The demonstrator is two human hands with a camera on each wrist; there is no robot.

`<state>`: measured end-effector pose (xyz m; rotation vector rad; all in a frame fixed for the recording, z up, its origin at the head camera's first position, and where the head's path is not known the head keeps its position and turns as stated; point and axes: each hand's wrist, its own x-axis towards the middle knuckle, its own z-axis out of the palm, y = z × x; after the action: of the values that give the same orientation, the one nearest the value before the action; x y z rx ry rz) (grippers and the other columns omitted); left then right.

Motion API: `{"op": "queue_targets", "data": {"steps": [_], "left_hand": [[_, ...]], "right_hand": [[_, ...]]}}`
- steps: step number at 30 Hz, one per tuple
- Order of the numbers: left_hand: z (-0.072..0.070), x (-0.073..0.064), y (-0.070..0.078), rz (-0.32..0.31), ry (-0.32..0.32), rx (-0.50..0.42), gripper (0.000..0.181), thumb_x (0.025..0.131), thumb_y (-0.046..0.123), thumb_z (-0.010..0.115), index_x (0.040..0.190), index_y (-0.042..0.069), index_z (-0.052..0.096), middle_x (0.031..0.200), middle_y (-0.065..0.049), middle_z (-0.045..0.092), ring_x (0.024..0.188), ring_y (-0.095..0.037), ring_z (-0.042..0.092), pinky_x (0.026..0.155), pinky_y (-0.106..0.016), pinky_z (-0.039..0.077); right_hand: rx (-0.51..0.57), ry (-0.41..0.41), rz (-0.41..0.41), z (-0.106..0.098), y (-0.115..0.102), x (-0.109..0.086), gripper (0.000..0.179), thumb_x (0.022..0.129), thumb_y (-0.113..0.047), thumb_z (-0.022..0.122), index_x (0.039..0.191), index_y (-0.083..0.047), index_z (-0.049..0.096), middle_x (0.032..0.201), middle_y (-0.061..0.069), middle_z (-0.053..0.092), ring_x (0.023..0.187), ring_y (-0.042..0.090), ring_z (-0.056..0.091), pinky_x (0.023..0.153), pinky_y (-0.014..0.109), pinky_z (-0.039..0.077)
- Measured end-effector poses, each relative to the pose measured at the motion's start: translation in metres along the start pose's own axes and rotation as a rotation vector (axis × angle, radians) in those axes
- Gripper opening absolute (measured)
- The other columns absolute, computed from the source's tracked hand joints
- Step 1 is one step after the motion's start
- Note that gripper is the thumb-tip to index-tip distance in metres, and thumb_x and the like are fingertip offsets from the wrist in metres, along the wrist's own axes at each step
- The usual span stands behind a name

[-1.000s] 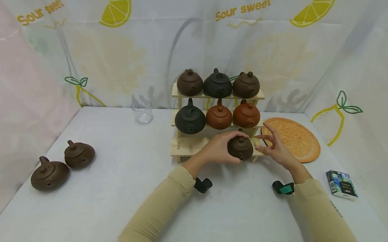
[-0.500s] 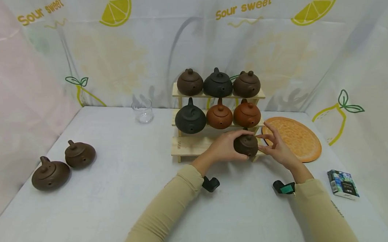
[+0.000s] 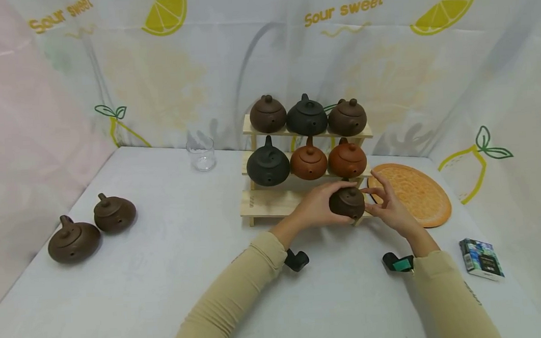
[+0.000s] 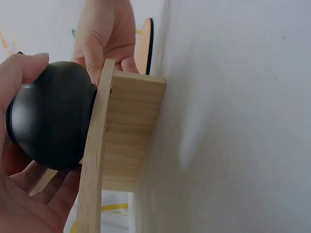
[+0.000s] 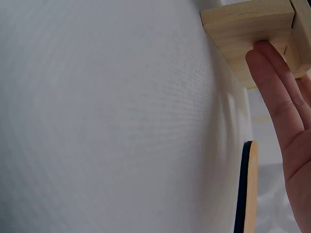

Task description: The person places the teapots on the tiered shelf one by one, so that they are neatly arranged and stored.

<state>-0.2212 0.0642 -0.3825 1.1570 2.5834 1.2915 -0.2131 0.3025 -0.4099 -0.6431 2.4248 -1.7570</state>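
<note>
My left hand (image 3: 317, 206) grips a small dark brown teapot (image 3: 347, 202) at the right end of the bottom shelf of a wooden tiered rack (image 3: 272, 203). In the left wrist view the teapot (image 4: 53, 116) looks nearly black; its base is at the shelf board (image 4: 95, 155), and thumb and fingers curve round its body. My right hand (image 3: 392, 211) is at the rack's right end. In the right wrist view, straight fingers (image 5: 274, 92) of that hand reach against the wooden support (image 5: 250, 22) under the shelf.
Several brown, black and orange-red teapots (image 3: 308, 163) fill the rack's upper two shelves. Two brown teapots (image 3: 74, 242) stand at the table's left, and a clear glass (image 3: 201, 154) at the back. A round pizza-patterned board (image 3: 411, 195) lies right of the rack, near a small box (image 3: 482, 259).
My left hand has shifted the dark brown teapot rightward along the bottom shelf, towards the right hand. The right hand has stayed at the rack's end.
</note>
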Motion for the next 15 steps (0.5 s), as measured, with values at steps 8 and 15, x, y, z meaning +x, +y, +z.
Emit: {"op": "queue_targets", "data": {"steps": [8, 15], "left_hand": [[-0.004, -0.013, -0.008, 0.001, 0.041, -0.136, 0.075, 0.071, 0.020, 0.082, 0.136, 0.015, 0.045, 0.132, -0.001, 0.049, 0.117, -0.011, 0.048, 0.094, -0.021, 0.039], [-0.015, -0.034, -0.015, 0.008, 0.059, -0.231, 0.073, 0.072, 0.015, 0.082, 0.136, 0.010, 0.046, 0.134, -0.005, 0.048, 0.121, -0.022, 0.047, 0.095, -0.025, 0.040]], "right_hand": [[-0.006, 0.006, -0.001, 0.001, 0.000, 0.001, 0.083, 0.090, 0.013, 0.049, 0.149, -0.022, 0.004, 0.118, 0.001, 0.044, 0.086, 0.006, 0.061, 0.075, 0.018, 0.048], [-0.001, 0.009, 0.002, 0.001, -0.001, -0.001, 0.084, 0.090, 0.013, 0.049, 0.149, -0.026, 0.005, 0.117, -0.004, 0.045, 0.087, 0.005, 0.060, 0.077, 0.017, 0.048]]}}
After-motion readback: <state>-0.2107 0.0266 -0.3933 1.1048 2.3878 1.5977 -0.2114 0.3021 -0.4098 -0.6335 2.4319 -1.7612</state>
